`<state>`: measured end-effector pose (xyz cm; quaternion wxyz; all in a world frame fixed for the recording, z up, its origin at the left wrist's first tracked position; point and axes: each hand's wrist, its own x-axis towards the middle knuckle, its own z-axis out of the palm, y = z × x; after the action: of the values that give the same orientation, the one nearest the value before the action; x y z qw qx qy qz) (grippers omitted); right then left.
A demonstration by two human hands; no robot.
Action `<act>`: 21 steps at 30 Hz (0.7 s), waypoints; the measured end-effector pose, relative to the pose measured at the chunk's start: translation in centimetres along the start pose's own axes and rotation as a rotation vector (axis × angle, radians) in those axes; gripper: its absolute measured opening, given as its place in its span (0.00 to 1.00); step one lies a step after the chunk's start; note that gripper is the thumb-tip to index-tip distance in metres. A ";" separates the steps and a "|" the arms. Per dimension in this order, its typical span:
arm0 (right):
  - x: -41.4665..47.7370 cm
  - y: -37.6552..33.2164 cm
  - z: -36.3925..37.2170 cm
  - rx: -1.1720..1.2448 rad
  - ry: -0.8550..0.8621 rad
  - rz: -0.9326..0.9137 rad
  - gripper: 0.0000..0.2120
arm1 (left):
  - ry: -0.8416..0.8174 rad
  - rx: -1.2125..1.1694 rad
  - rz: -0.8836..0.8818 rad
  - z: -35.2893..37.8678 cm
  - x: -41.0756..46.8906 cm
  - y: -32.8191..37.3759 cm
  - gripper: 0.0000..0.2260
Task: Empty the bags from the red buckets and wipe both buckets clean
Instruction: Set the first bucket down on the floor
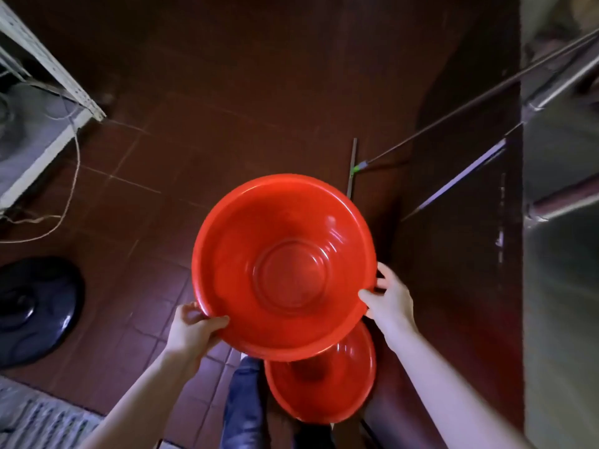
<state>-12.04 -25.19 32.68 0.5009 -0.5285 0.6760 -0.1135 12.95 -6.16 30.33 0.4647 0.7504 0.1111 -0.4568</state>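
view from above, looking down past two bare forearms to a dark reddish-brown tiled floor (201, 131). both hands hold up a large red bucket (285, 264), shaped like a wide round basin, its open side facing the camera and its inside bare. the left hand (194, 328) grips the near-left rim, thumb curled over the edge. the right hand (390, 301) grips the right rim, thumb on the inside and fingers behind. a second red bucket (324, 380) sits lower, partly hidden under the first, just beside a leg in blue jeans (243, 406). a black round lid (35, 309) lies on the floor at left. a squeegee (353, 166) with a long handle leans in from the right.
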 end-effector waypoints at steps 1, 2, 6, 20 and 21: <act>1.7 0.2 1.2 0.006 0.005 0.017 0.32 | 0.002 0.008 0.006 0.4 2.1 0.4 0.18; 3.4 0.6 2.5 0.012 0.012 0.036 0.33 | 0.000 0.019 0.006 0.7 4.3 0.6 0.19; 10.6 2.5 7.9 0.002 0.014 0.087 0.36 | -0.016 0.019 -0.007 2.2 13.6 0.5 0.22; 28.5 14.8 19.6 -0.193 0.009 0.129 0.36 | 0.018 0.128 -0.015 9.8 36.1 -8.0 0.22; 29.1 15.5 19.9 -0.200 0.009 0.130 0.36 | 0.021 0.143 -0.006 10.2 36.8 -8.5 0.23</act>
<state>-3.77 -35.36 -3.53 0.4491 -0.5301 0.7191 -0.0151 22.53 -19.18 -5.32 0.4072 0.7862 0.0853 -0.4570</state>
